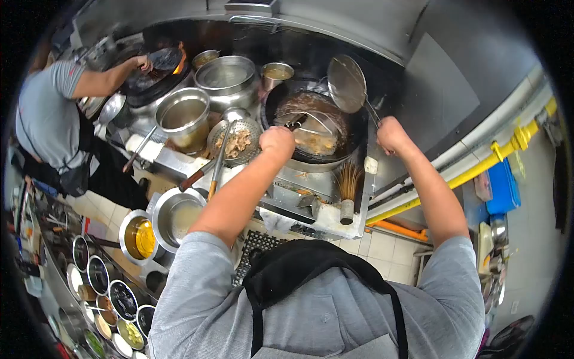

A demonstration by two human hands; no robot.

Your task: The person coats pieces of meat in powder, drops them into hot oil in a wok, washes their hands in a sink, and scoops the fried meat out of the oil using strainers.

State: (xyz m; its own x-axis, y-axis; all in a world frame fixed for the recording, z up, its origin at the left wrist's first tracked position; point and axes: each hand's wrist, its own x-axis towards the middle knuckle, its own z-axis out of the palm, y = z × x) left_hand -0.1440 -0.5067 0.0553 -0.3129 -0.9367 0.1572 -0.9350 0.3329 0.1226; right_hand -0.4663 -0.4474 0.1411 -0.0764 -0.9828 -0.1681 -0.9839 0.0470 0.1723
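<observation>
My left hand (278,143) is closed round the dark handle of a wok (317,140), which is tilted over the burner with brownish liquid and pale pieces in it. My right hand (390,134) grips the handle of a round mesh strainer (347,82), raised above the wok's right rim. Left of the wok, a perforated ladle (245,133) holds cooked pieces of food. A long-handled ladle (222,145) lies beside it.
Steel pots (182,115) stand behind and left. A bamboo brush (347,185) is at the stove's front right. A co-worker (51,113) works at another wok on the left. A bowl of yellow oil (143,238) and a yellow pipe (472,170) flank the stove.
</observation>
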